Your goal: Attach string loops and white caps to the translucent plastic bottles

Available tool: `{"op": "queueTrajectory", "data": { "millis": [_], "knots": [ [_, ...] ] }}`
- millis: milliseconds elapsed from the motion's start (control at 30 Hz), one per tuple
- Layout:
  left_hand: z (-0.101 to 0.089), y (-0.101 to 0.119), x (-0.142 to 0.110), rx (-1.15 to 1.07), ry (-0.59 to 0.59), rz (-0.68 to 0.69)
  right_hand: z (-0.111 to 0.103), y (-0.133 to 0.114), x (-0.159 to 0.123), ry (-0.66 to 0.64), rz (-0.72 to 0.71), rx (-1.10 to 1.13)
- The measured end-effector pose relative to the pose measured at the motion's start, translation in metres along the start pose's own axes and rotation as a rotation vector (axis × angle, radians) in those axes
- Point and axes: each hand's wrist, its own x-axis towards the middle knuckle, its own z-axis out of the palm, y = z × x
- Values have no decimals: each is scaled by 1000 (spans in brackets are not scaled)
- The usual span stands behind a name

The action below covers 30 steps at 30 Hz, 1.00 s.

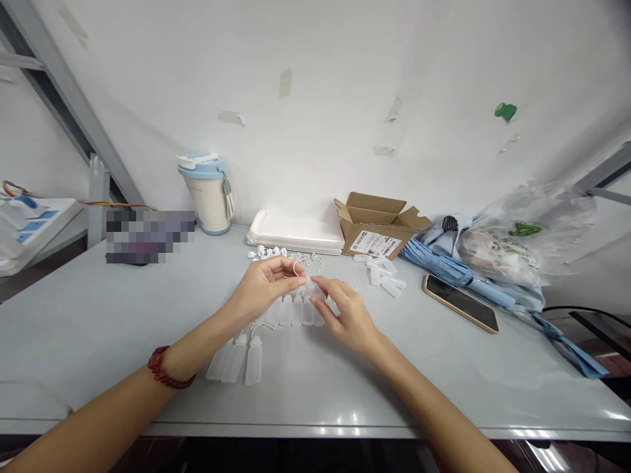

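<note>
My left hand (263, 286) is closed in a pinch, with a loop of white cord (297, 266) rising from its fingertips. Opposite it, my right hand (348, 312) pinches a small translucent plastic case (312, 286); the fingers cover much of it. Below the hands lies a row of similar translucent cases (296, 310), partly hidden by my right hand. Several more cases with white cords (254, 361) rest nearer the front edge, beside my left wrist. Small white pieces (266, 251) are heaped just behind my left hand, with loose cords (315, 260) next to them.
Loose translucent cases (382, 270) lie right of my hands, before an open cardboard box (377, 226). White foam trays (298, 231) are stacked against the wall. A tumbler (207, 197) stands left; a phone (461, 303), blue umbrella (438, 263) and plastic bag (517, 240) occupy the right.
</note>
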Motion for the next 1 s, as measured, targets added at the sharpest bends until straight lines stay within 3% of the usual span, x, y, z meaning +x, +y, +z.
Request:
{"op": "queueTrajectory", "data": {
  "millis": [600, 1000],
  "knots": [
    [-5, -3, 3, 45, -135, 22, 4, -2, -3, -1, -34, 51],
    [-6, -9, 4, 58, -67, -41, 3, -5, -2, 48, 50, 79]
  ]
}}
